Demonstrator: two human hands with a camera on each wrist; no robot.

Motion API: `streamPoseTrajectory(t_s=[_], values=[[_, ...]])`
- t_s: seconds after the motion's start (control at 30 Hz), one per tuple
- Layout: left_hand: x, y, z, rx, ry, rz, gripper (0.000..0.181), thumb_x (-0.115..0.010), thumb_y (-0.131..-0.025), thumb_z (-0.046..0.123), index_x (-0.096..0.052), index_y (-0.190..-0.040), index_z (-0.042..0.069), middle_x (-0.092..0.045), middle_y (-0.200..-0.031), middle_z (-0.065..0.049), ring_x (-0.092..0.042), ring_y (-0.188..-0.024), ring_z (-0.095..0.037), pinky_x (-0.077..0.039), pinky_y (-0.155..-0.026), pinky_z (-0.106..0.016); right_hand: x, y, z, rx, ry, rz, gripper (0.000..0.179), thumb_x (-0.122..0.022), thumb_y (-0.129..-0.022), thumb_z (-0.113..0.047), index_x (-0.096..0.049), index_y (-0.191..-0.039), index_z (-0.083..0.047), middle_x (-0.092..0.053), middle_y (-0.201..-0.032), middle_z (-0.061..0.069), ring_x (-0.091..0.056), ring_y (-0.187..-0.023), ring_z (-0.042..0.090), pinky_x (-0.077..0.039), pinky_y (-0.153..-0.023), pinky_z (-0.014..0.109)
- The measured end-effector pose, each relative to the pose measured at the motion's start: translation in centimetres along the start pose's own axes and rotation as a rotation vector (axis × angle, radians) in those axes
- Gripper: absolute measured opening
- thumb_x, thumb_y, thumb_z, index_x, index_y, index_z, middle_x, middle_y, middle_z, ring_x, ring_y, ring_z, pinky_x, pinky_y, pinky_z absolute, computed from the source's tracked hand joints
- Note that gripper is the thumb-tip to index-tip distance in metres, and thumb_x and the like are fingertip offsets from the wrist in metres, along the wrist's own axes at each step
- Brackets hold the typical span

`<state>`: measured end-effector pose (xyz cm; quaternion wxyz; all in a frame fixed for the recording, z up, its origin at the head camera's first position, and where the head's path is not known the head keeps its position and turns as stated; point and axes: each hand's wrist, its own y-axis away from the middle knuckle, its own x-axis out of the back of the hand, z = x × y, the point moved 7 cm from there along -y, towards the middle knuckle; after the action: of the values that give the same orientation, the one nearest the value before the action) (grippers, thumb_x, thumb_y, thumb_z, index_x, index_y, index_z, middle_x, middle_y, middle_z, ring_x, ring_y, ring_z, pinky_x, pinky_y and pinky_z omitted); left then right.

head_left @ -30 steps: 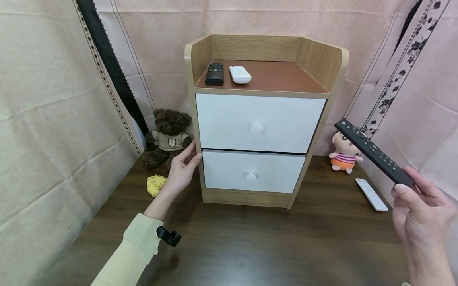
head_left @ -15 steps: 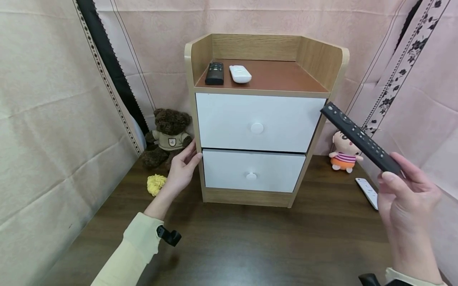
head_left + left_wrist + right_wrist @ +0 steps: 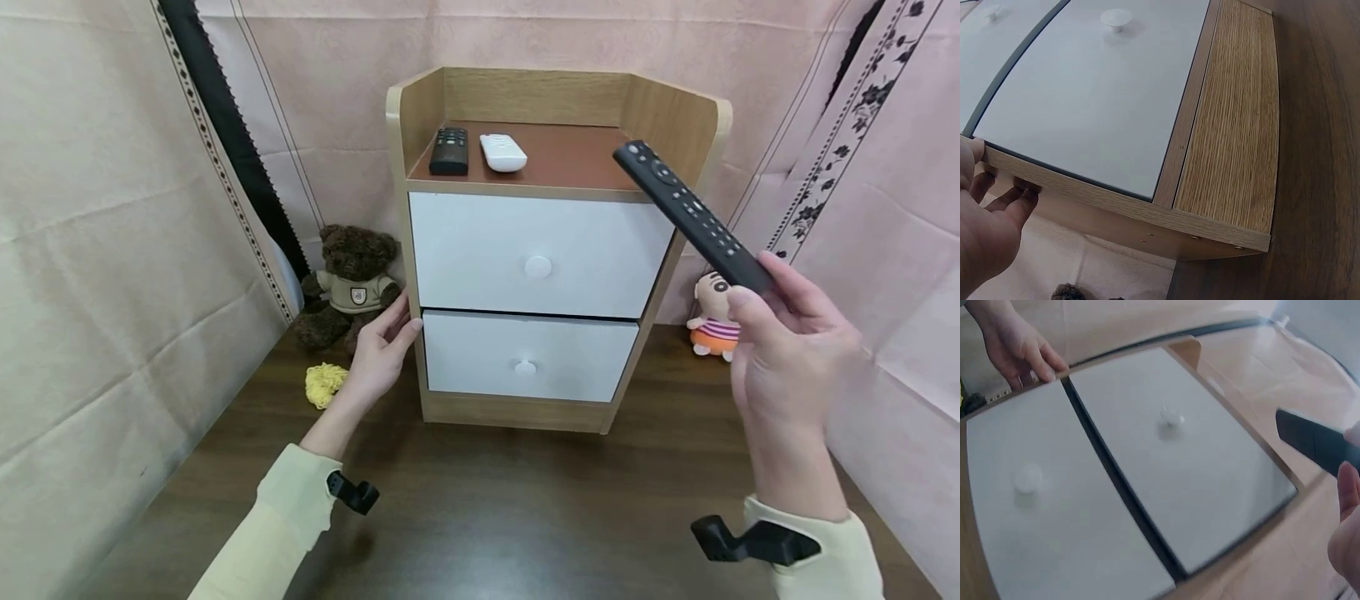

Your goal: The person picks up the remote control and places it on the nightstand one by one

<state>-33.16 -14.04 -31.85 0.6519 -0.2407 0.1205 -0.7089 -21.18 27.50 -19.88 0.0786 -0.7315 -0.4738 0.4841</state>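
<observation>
My right hand [image 3: 795,358] grips the lower end of a long black remote control [image 3: 693,215], thumb on one side and fingers on the other. The remote slants up to the left, its far end overlapping the cabinet's upper right in the head view. My left hand [image 3: 380,354] touches the left side of the small wooden cabinet [image 3: 517,410], thumb at the front edge and fingertips against the side panel [image 3: 1104,225]. Both white drawers, upper [image 3: 480,250] and lower [image 3: 472,354], are closed. On the brown top shelf [image 3: 577,154] lie a short black remote [image 3: 449,152] and a white remote [image 3: 502,153].
A brown teddy bear [image 3: 358,254] sits left of the cabinet, near a yellow yarn-like bundle [image 3: 325,385]. To the right stands a doll [image 3: 716,325] in orange and stripes, partly behind my right hand. Pale curtains [image 3: 885,275] enclose the dark wooden table [image 3: 525,508].
My right hand has moved left and up with the black remote, bringing it over the cabinet's right part in view. It now hides the white remote on the table. My left hand stays put.
</observation>
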Motion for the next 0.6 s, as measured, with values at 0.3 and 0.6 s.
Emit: streamPoseTrajectory(t_s=[0.3,0.6], values=[[0.1,0.0,0.0,-0.001,-0.001,-0.007,0.057,-0.057,-0.107,0.013,-0.034,-0.159,0.006,-0.039,-0.160,-0.012,-0.043,-0.143,-0.029,-0.043,-0.111,-0.037,-5.5,-0.3,0.8,0.152,0.171,0.030,0.040,-0.073,-0.070,0.022,-0.074,-0.109,0.012,-0.069,-0.089,0.018,-0.057,-0.064,0.019,-0.051,-0.056,0.017],[0.1,0.1,0.1,0.002,0.003,-0.009,0.057,-0.057,-0.108,0.013,-0.034,-0.159,0.007,-0.040,-0.160,-0.011,-0.042,-0.143,-0.027,-0.043,-0.111,-0.035,-10.3,-1.6,1.4,0.212,0.641,-0.033,0.041,-0.081,-0.078,0.004,-0.077,-0.118,-0.003,-0.059,-0.095,0.005,-0.066,-0.076,0.012,-0.057,-0.074,0.016]])
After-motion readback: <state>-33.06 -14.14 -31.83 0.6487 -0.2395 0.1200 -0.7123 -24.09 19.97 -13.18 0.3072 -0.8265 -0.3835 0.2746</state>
